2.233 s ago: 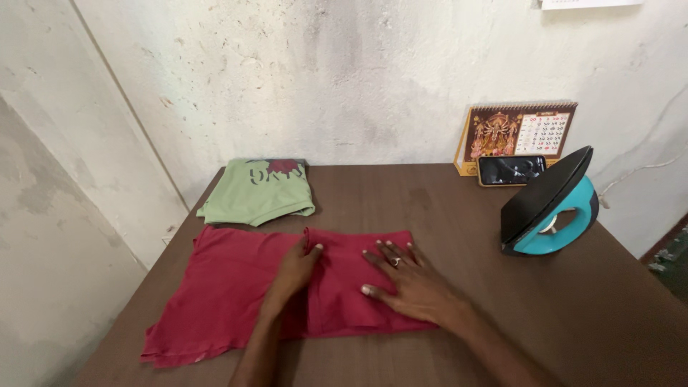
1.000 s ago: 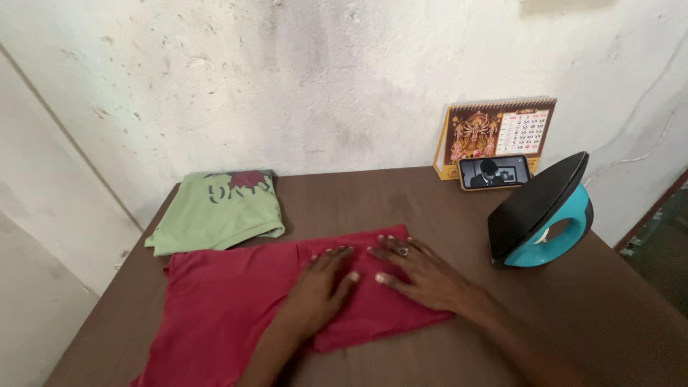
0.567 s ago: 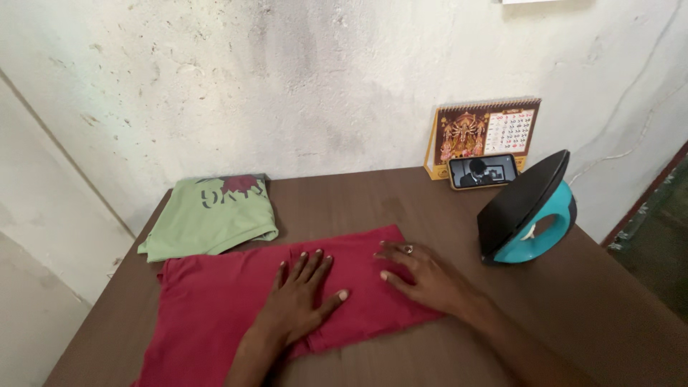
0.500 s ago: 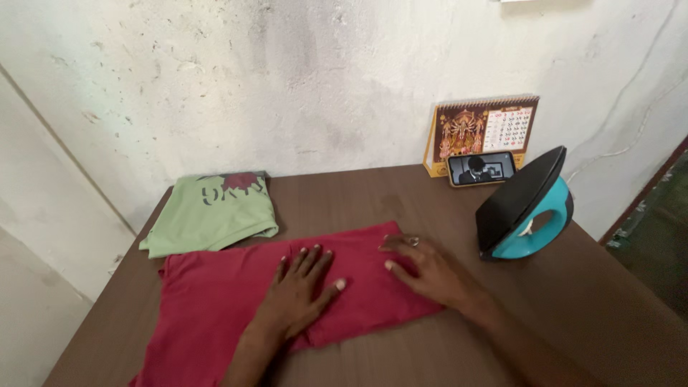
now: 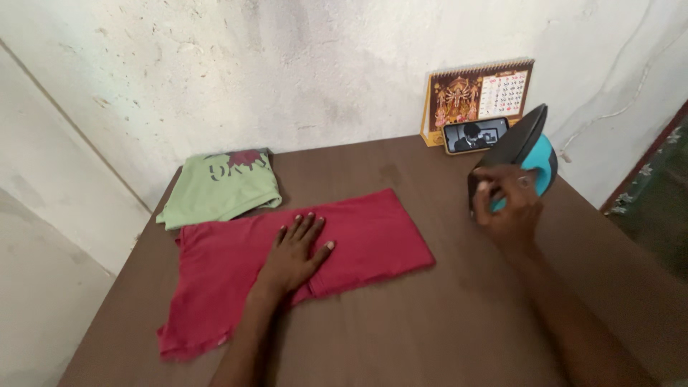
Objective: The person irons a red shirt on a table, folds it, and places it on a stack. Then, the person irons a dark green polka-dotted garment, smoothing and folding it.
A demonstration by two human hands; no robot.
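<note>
A: Nearest the camera, what's the left hand doing?

B: It lies flat, palm down, on the red garment, fingers spread apart and gripping nothing. The garment is partly folded and stretches across the left and middle of the brown counter.

A: And the right hand?

B: Farther right, at the electric iron, which stands on its heel near the counter's right edge, black soleplate tilted up, turquoise body behind. The fingers are curled onto the turquoise handle; whether they are fully clamped I cannot tell.

A: Beyond the red garment?

B: A folded green T-shirt with a dark print, just beside its far left corner. At the wall, a desk calendar stands with a phone propped against it, screen lit.
</note>
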